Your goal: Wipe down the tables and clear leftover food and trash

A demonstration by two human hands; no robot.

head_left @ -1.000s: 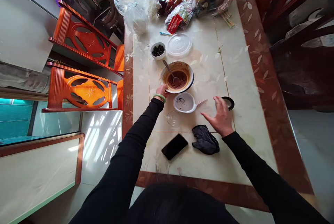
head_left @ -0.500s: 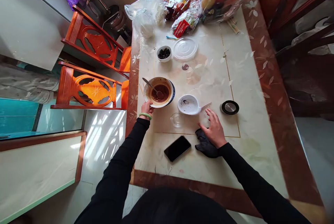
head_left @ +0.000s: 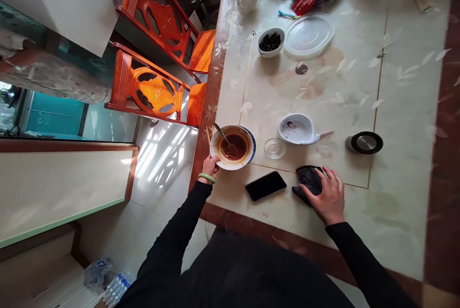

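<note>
At the near left corner of the tabletop (head_left: pixel 359 83), a person in black sleeves stands over the dishes. Their left hand (head_left: pixel 210 166), a green bangle (head_left: pixel 207 178) on the wrist, grips the rim of a bowl (head_left: pixel 233 147), the fingers curled onto its near edge. This bowl is white with a blue rim, smeared inside with thick brown sauce, and a metal spoon (head_left: pixel 224 138) leans in it, its handle pointing up and left. It sits close to the table's brown border, beside two orange chairs (head_left: pixel 154 90).

Their right hand (head_left: pixel 328 195) lies flat on a dark crumpled cloth (head_left: pixel 308 178), fingers spread over its right side. A black phone (head_left: pixel 266 185) lies face up between bowl and cloth.

Just beyond are a small clear dish (head_left: pixel 274 148), a white dish (head_left: pixel 296 129) with dark specks, and a black-rimmed lid (head_left: pixel 365 142) further right. Farther off sit a small cup (head_left: pixel 270 42) of dark bits and a clear plastic cover (head_left: pixel 309 35).
</note>
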